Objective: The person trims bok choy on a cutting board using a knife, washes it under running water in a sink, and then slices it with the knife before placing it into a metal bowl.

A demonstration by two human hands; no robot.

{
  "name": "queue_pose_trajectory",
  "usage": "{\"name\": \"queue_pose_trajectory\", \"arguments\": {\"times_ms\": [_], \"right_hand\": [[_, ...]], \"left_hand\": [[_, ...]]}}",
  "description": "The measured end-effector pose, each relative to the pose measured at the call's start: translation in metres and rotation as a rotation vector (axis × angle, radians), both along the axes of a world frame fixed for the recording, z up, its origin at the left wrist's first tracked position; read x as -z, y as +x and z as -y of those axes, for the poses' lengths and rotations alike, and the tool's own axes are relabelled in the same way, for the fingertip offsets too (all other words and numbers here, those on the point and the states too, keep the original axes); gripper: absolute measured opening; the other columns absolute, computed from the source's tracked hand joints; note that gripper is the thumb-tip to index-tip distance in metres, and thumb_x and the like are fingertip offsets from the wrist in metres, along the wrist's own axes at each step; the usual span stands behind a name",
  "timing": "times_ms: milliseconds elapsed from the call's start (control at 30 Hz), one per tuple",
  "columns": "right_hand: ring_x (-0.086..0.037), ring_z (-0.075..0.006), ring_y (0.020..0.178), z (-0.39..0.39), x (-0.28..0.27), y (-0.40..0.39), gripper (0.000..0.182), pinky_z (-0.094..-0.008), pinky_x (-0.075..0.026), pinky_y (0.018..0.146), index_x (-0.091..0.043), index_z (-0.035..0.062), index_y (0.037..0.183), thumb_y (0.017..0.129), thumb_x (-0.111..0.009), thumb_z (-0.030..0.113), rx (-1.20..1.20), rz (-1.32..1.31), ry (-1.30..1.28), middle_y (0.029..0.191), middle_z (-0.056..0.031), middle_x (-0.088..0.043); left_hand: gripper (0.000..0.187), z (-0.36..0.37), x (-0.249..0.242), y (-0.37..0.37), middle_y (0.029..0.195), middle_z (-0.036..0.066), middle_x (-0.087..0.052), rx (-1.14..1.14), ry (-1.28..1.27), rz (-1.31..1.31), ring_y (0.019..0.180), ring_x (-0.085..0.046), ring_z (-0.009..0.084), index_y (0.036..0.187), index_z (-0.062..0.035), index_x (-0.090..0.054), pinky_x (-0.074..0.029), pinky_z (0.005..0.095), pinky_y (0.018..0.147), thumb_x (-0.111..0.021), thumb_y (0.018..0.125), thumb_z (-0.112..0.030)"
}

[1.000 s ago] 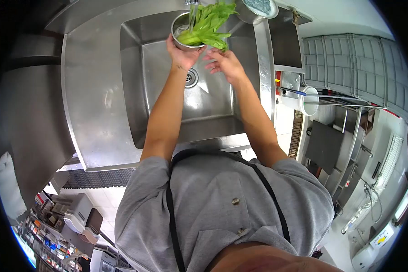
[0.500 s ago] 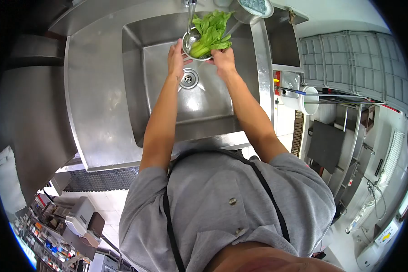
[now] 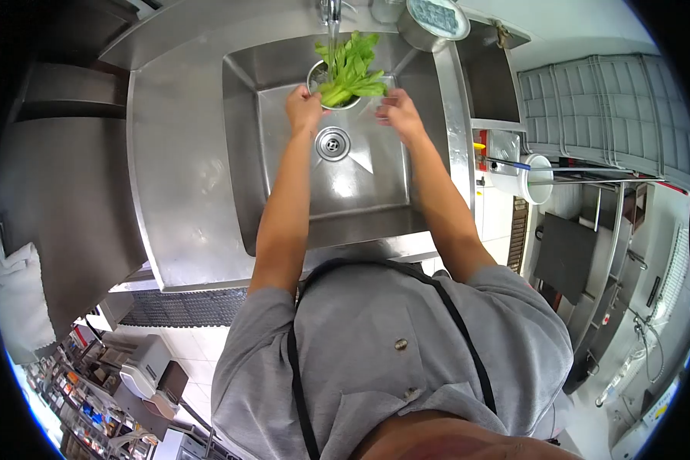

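Leafy bok choy [image 3: 353, 73] sits in a round metal bowl [image 3: 313, 72] at the far end of the steel sink [image 3: 280, 153]. Its leaves stick out past the rim. Water from the tap [image 3: 332, 14] runs down into the bowl. My left hand [image 3: 304, 111] is closed on the bowl's near left rim. To the right of the bowl is my right hand [image 3: 400, 115], apart from the rim and close to the leaf tips. Its fingers are somewhat blurred, loosely curled and spread, with nothing visible in them.
The sink drain [image 3: 333, 144] lies nearer to me than the bowl. A metal pot [image 3: 425, 34] stands at the sink's back right corner. Steel counter [image 3: 180, 176] runs along the left. A white bucket [image 3: 539, 180] and a wire rack [image 3: 606, 107] are on the right.
My right hand has let go of the bowl's rim and moved to the right. My left hand stays on the bowl. The whole view has shifted slightly.
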State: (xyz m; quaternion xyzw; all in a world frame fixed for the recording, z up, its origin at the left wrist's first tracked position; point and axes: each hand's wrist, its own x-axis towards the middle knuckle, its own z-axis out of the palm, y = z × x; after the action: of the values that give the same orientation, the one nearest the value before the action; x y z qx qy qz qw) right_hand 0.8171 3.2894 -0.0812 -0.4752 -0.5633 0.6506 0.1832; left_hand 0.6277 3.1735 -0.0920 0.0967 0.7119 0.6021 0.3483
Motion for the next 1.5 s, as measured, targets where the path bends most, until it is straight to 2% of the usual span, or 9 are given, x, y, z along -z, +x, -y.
{"name": "queue_pose_trajectory", "arguments": {"times_ms": [233,300,433,533,667,767,900,1033,1500], "right_hand": [[-0.069,-0.0195,0.074,-0.076,-0.004,-0.051,0.03,-0.0325,-0.054,0.063,-0.065,0.0,0.111,0.085,-0.064,0.016,-0.246,0.355,0.94,0.094,-0.0131,-0.072],[-0.066,-0.0456,0.098,-0.107,-0.014,-0.105,0.031,-0.0472,-0.053,0.088,-0.067,0.0003,0.103,0.081,-0.061,0.021,-0.225,0.287,0.677,0.107,-0.0256,-0.069],[-0.068,-0.0421,0.102,-0.148,-0.018,-0.189,0.04,-0.0476,-0.054,0.088,-0.068,-0.0004,0.109,0.083,-0.061,0.028,-0.151,0.339,0.16,0.115,-0.0221,-0.069],[-0.067,-0.0219,0.071,-0.196,0.007,-0.236,0.017,-0.0408,-0.054,0.06,-0.072,0.004,0.09,0.083,-0.064,0.017,-0.36,0.634,0.551,0.08,-0.0137,-0.07],[-0.053,-0.0199,0.049,-0.181,-0.06,-0.234,0.023,-0.0382,-0.042,0.042,-0.068,0.0004,0.081,0.091,-0.051,0.013,-0.253,-0.03,0.283,0.063,-0.0096,-0.056],[-0.051,-0.0204,0.045,-0.162,-0.048,-0.209,0.022,-0.0362,-0.041,0.04,-0.066,0.0015,0.078,0.09,-0.05,0.012,-0.273,-0.116,0.055,0.06,-0.0091,-0.055],[-0.053,-0.0194,0.049,-0.115,0.002,-0.153,0.026,-0.0341,-0.042,0.045,-0.061,0.0058,0.075,0.092,-0.049,0.021,-0.599,0.023,0.217,0.06,-0.0077,-0.056],[-0.053,-0.0119,0.052,0.008,0.016,-0.091,0.009,-0.0285,-0.041,0.044,-0.065,0.0051,0.088,0.09,-0.057,0.008,-0.463,-0.184,0.277,0.065,-0.0035,-0.058],[-0.054,-0.0082,0.065,0.409,-0.088,-0.103,0.008,-0.0256,-0.047,0.059,-0.067,0.005,0.099,0.093,-0.061,0.006,-0.856,-0.379,0.471,0.076,-0.0011,-0.062]], "left_hand": [[0.022,0.029,0.01,0.01,0.074,0.008,-0.052,-0.053,0.037,0.127,0.066,-0.061,0.0189,0.071,-0.0019,-0.046,-0.063,0.0391,0.053,-0.06,0.087,0.004],[0.02,0.056,0.014,0.017,0.074,0.007,-0.05,-0.058,0.016,0.194,0.067,-0.061,0.0193,0.073,-0.0029,-0.045,-0.065,0.0404,0.055,-0.058,0.087,0.004],[0.023,0.121,-0.018,0.039,0.074,0.006,-0.048,-0.126,0.003,0.165,0.066,-0.06,0.018,0.072,-0.004,-0.043,-0.066,0.0425,0.057,-0.057,0.087,0.004],[0.024,0.165,-0.034,0.058,0.074,0.004,-0.047,-0.239,0.025,0.194,0.063,-0.058,0.0164,0.071,-0.0044,-0.041,-0.066,0.0419,0.057,-0.057,0.087,0.004],[0.026,0.214,-0.062,0.079,0.069,0.003,-0.049,-0.333,-0.012,0.14,0.057,-0.054,0.0135,0.069,-0.0079,-0.041,-0.066,0.0406,0.062,-0.057,0.086,0.005],[0.021,0.24,-0.075,0.098,0.075,0.006,-0.057,-0.44,0.218,0.259,0.071,-0.067,0.0194,0.074,-0.007,-0.046,-0.066,0.0402,0.063,-0.055,0.089,0.006],[0.011,0.285,-0.11,0.136,0.083,0.01,-0.064,-0.613,0.284,0.206,0.074,-0.07,0.0219,0.082,-0.0034,-0.052,-0.066,0.038,0.065,-0.055,0.09,0.004],[0.01,0.36,-0.119,0.16,0.085,0.011,-0.064,-0.721,0.361,0.176,0.074,-0.07,0.0212,0.083,-0.0022,-0.053,-0.066,0.0356,0.066,-0.054,0.09,0.004],[0.024,0.643,-0.108,0.247,0.075,0.003,-0.049,-1.225,0.25,0.034,0.065,-0.064,0.0172,0.073,-0.0065,-0.042,-0.067,0.0352,0.059,-0.056,0.086,0.008]]}}
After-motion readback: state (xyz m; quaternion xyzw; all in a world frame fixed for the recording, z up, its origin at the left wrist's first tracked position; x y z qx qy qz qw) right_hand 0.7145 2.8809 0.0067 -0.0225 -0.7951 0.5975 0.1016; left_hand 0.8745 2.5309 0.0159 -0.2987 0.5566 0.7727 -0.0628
